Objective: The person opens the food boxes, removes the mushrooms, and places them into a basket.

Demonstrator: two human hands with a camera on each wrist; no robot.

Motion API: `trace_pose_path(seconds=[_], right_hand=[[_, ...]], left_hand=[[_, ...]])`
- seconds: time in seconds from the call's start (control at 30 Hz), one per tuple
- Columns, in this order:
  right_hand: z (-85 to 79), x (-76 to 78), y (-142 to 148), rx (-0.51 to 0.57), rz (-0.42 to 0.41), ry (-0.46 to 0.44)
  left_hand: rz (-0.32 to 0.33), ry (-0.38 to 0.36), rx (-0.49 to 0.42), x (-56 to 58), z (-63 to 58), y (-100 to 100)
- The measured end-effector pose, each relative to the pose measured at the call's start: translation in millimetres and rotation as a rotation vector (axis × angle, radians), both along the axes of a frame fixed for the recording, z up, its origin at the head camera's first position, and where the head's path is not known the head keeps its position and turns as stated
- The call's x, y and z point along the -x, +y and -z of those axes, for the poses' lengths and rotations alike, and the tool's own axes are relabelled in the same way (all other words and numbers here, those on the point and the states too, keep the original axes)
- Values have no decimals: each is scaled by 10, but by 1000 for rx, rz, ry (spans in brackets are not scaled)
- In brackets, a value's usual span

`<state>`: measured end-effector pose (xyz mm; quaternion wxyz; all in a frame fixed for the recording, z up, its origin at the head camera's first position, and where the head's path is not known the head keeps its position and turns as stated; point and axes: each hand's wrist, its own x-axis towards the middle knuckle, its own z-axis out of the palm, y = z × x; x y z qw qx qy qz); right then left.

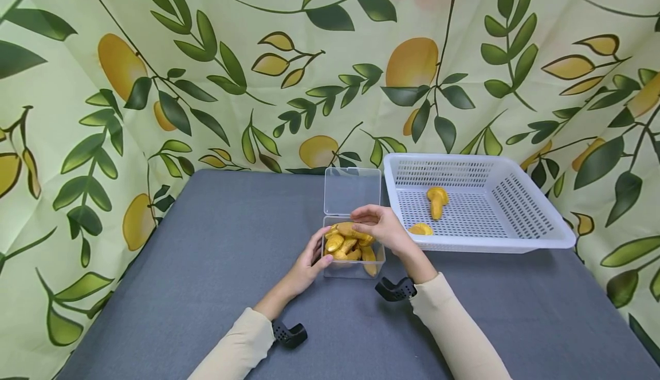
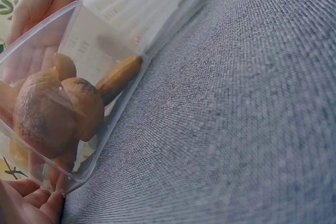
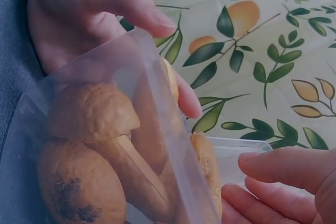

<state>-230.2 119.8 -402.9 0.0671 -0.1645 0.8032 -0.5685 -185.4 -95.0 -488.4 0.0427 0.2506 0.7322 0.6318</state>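
A clear plastic box [image 1: 354, 270] with its lid [image 1: 353, 191] swung up at the back stands on the table, heaped with yellow-brown mushrooms [image 1: 348, 245]. My left hand [image 1: 308, 262] grips the box's left side, thumb by the front rim, fingers along the side. My right hand [image 1: 381, 228] is over the box's right side, close to the topmost mushroom [image 1: 350, 230]. In the right wrist view the thumb and fingers of my right hand [image 3: 283, 187] are spread apart, with nothing pinched between them. Through the box wall, mushroom caps [image 2: 44, 114] show in the left wrist view.
Right of the box stands a white perforated basket [image 1: 536, 219] holding two mushrooms, one lying at its middle [image 1: 437, 202] and one near the front wall [image 1: 421, 229]. Grey cloth [image 1: 232, 225] covers the table. A leaf-and-fruit patterned curtain [image 1: 216, 133] rises behind it.
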Motion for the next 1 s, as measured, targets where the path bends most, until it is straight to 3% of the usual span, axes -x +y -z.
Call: trace_pose_path(seconds=[0.17,0.27,0.5,0.67,1.0], right_hand=[[8,3,7,-14,-36,-8],[0,-11,33,-77,-90,2],[-59,-27,142,-224,-324,99],[-77,2,199,-279,-451,111],[-69,26,215,-259,-456,130]], left_hand=[[5,13,-13,0,6,2],[6,18,-17,-2,5,2],[6,7,-9,-2,11,-8],[5,9,-15,-2,18,-11],[9,13,-3,-13,-12,-15]])
